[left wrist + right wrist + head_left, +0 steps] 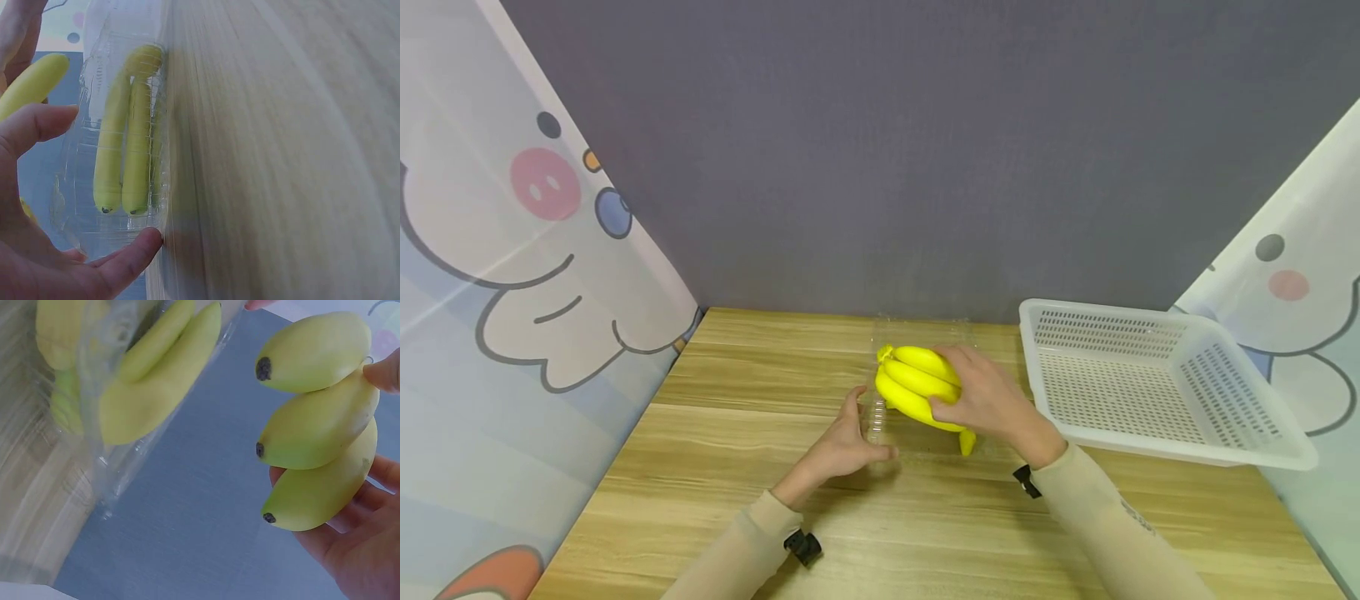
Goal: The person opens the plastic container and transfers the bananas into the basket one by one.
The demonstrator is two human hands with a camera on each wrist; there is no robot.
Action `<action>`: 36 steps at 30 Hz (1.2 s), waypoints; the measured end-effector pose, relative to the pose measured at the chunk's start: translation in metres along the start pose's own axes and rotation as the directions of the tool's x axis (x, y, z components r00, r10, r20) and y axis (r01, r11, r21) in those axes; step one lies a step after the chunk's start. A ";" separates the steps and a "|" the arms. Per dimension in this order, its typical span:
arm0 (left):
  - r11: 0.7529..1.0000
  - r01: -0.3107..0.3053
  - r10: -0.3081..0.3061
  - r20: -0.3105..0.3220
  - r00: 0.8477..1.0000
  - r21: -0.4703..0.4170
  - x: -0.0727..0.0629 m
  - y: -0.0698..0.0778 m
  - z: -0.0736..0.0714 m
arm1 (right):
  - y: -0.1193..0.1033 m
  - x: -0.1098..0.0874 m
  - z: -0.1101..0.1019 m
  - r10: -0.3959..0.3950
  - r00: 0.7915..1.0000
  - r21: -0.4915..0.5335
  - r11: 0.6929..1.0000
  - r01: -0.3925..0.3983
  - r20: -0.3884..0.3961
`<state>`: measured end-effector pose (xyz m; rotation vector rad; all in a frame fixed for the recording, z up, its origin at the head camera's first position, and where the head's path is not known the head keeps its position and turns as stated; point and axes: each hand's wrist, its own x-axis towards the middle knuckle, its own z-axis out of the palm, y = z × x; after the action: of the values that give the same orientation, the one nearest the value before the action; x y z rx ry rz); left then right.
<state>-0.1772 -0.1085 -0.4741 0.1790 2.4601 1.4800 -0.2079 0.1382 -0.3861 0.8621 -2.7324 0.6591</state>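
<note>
My right hand (pixel 988 396) grips a bunch of yellow bananas (pixel 913 387) from above, thumb on one side and fingers on the other. The bunch hangs over a clear plastic clamshell box (pixel 877 417) on the table. Through its wall in the left wrist view, more bananas (pixel 111 156) lie inside. Another banana's end (pixel 967 443) shows below the held bunch. At the box's left end is my left hand (pixel 844 446), thumb and forefinger spread apart. Its thumb is at a lower corner and its forefinger by the upper rim; firm contact is hard to tell.
A white perforated plastic basket (pixel 1157 446) stands at the right of the wooden table (pixel 722 367). A grey panel (pixel 850 167) rises behind the table, with cartoon-printed sheets (pixel 467 275) on both sides.
</note>
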 end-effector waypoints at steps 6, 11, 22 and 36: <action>1.000 0.004 -0.004 -0.008 1.000 0.003 0.001 0.000 0.000 | 0.000 -0.003 -0.006 -0.037 0.998 -0.004 0.999 0.037 -0.058; 1.000 0.002 -0.002 -0.010 1.000 0.007 0.000 -0.001 0.001 | -0.001 -0.005 -0.009 -0.070 0.993 -0.049 0.997 0.066 -0.093; 1.000 0.008 -0.008 -0.018 1.000 0.018 -0.001 0.001 0.000 | 0.003 -0.009 -0.018 -0.125 0.980 -0.129 0.986 0.105 -0.157; 1.000 0.002 -0.002 -0.018 1.000 0.022 0.000 0.000 0.001 | 0.022 -0.014 -0.031 -0.264 0.938 -0.283 0.939 0.197 -0.222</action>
<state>-0.1769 -0.1078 -0.4750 0.1678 2.4911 1.4601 -0.2075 0.1759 -0.3707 0.9433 -2.3668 0.3322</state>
